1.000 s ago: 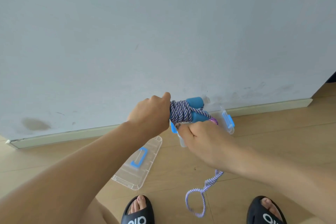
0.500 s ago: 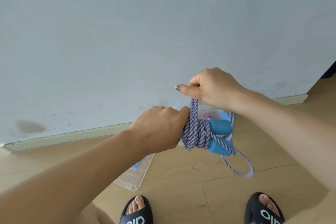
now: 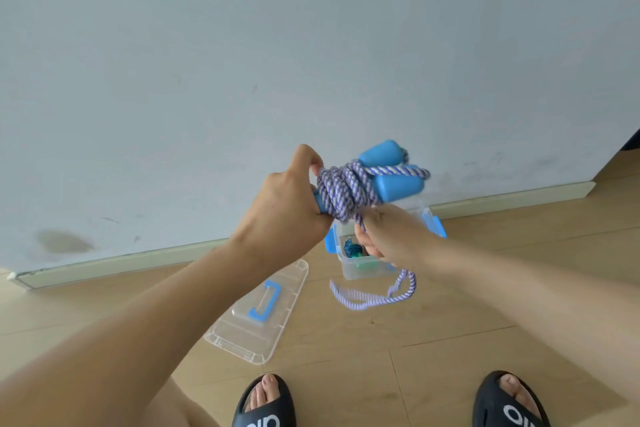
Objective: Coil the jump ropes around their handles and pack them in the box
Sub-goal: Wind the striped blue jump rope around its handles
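Braided purple-white rope (image 3: 341, 189) round smooth blue plastic handles (image 3: 398, 184), both hands' grip.

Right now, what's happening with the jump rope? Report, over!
Left hand grips blue handles with purple rope coiled round. Right hand pinches rope below coil; loose tail hangs. Open box below, lid off, nothing blocking.

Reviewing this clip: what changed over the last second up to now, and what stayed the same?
The right hand swung from below the handles up over them and back down, laying another turn of the rope. The hanging tail is shorter than a second ago. The left hand kept gripping the blue handles throughout. The box and lid stayed put on the floor.
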Demonstrator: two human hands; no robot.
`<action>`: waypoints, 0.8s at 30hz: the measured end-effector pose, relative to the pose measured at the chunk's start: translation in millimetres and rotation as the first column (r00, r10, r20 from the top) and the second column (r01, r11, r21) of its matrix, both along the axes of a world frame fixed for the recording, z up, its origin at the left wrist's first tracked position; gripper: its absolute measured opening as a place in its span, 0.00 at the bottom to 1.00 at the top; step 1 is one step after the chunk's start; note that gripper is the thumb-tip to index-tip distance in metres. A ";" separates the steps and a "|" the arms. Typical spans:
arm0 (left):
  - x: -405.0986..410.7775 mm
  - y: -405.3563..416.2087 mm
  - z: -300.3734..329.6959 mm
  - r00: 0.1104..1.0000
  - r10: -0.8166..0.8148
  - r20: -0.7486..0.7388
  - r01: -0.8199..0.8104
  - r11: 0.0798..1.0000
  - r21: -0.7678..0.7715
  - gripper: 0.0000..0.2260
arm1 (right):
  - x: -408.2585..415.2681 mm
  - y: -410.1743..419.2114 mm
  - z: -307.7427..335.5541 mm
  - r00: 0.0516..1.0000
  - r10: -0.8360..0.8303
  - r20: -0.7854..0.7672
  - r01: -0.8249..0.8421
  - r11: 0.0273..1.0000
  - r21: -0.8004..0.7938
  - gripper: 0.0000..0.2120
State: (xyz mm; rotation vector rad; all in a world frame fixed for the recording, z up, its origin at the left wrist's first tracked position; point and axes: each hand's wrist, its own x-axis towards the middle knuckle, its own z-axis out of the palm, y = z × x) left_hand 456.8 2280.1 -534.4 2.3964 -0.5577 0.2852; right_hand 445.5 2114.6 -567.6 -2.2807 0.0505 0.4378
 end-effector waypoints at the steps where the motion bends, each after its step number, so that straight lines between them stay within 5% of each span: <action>1: 6.7 3.1 -2.3 0.998 0.053 -0.026 -0.053 0.999 0.008 0.15 | -2.6 3.2 -2.1 0.998 -0.053 -0.031 0.056 0.993 0.102 0.21; 3: 17.5 8.5 -6.8 0.986 0.137 -0.092 -0.133 0.990 0.052 0.13 | -19.6 6.6 6.1 1.000 -0.015 0.001 0.015 0.992 0.128 0.24; 7: 23.3 18.1 -13.1 0.973 0.213 -0.092 -0.178 0.938 0.297 0.09 | -48.5 9.9 22.7 0.965 0.096 0.243 -0.068 0.990 -0.122 0.28; 11: 16.8 18.2 -19.2 0.991 0.125 -0.038 -0.089 0.858 0.505 0.10 | -48.9 5.7 57.0 0.827 0.289 0.483 -0.093 0.917 -0.388 0.28; 15: 7.5 8.3 -20.8 0.999 0.017 -0.027 0.004 0.777 0.630 0.17 | -24.7 -4.1 74.5 0.742 0.335 0.581 -0.033 0.884 -0.467 0.29; 20: -12.2 -2.1 -15.6 0.976 -0.215 0.029 0.149 0.759 0.634 0.17 | 6.8 -13.6 72.5 0.734 0.336 0.591 0.013 0.862 -0.507 0.30; 24: -25.0 -1.3 -11.4 0.935 -0.343 0.085 0.267 0.844 0.466 0.16 | 30.1 -28.5 60.2 0.812 0.270 0.517 -0.036 0.908 -0.418 0.31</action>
